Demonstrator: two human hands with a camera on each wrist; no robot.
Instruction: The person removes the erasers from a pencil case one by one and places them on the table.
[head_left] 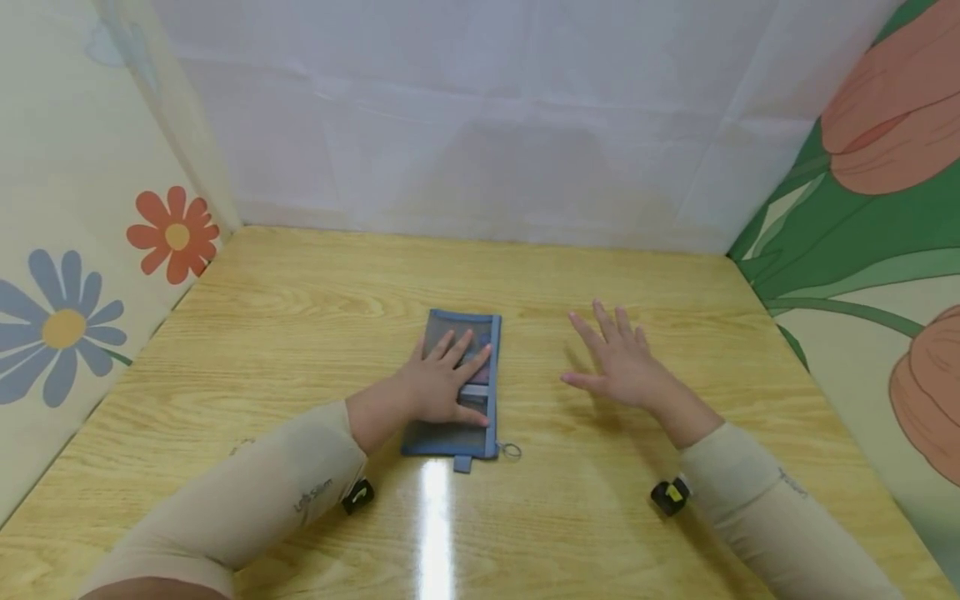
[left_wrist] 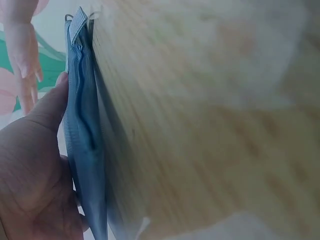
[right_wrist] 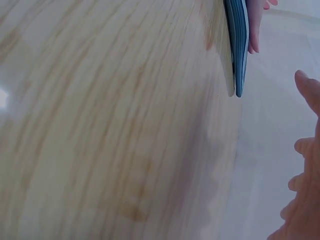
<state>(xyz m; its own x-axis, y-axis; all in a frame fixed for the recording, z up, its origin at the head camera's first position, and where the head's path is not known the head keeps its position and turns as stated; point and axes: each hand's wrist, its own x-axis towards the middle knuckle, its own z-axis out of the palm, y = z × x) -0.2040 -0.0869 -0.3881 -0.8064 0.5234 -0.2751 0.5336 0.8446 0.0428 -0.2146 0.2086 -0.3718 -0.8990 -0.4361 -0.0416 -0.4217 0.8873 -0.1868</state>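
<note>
"What's around you?"
"From my remote feed, I see a yellow wood-grain tabletop (head_left: 315, 283) meeting a creased white backdrop (head_left: 487, 100)."
"And the sides?"
"I see a cream flower-printed panel (head_left: 67, 183) left, a green-and-coral tulip mural (head_left: 900, 208) right, and a bright white reflection (head_left: 435, 533) streaking the tabletop."

Contents (head_left: 481, 374) of blue pouch (head_left: 492, 385) indistinct

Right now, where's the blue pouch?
In the head view, the blue pouch lies just left of centre on the table, under the left hand. The right hand is farther right.
</note>
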